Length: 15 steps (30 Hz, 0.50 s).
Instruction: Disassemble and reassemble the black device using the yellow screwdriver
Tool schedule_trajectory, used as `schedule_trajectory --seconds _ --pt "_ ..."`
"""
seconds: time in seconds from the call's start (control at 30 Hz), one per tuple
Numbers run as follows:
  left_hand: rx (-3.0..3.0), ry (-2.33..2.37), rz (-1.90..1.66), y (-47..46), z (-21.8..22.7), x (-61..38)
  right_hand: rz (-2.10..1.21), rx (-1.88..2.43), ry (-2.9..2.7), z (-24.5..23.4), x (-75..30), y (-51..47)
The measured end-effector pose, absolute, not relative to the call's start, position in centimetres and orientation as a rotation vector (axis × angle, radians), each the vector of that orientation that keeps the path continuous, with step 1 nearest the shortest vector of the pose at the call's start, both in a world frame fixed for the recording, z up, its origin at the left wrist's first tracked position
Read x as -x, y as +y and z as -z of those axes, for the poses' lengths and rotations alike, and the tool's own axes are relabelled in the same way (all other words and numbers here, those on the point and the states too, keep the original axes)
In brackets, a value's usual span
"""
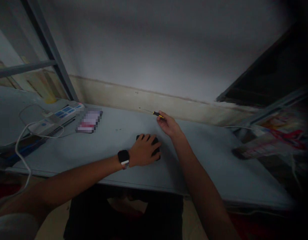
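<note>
My left hand (144, 150) lies palm down with spread fingers over a flat black object (155, 141). The hand covers most of that object, so its kind is hidden. Up and to the right, my right hand (169, 125) is closed around the black and yellow handle of a screwdriver (157, 114). Its thin shaft points left, toward the wall, and is held above the table (114, 150). A few tiny dark pieces (118, 129), too small to name, lie left of the hands.
A phone (90, 120) with a lit, blurred screen lies at the left. Beside it is a white power strip (66, 113) with a white cable (17, 150). The wall (149, 60) borders the table's back. A transparent package with red parts (269, 146) is at the right.
</note>
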<state>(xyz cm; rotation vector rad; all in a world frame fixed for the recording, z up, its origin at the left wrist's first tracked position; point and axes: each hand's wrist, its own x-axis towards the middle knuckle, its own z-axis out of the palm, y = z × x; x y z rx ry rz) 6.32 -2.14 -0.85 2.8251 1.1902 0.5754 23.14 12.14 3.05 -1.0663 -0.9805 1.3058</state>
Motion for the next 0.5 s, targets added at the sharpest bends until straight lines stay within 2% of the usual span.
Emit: schedule_trajectory --seconds 0.33,0.5 --pt "-2.579 1.183 -0.822 -3.0 0.5 -5.4 -1.56 0.912 -1.136 0.3 -20.0 10.7" --pt "-2.644 1.094 -0.779 -3.4 0.7 -4.3 -1.628 0.874 -1.197 1.0 -19.4 11.0"
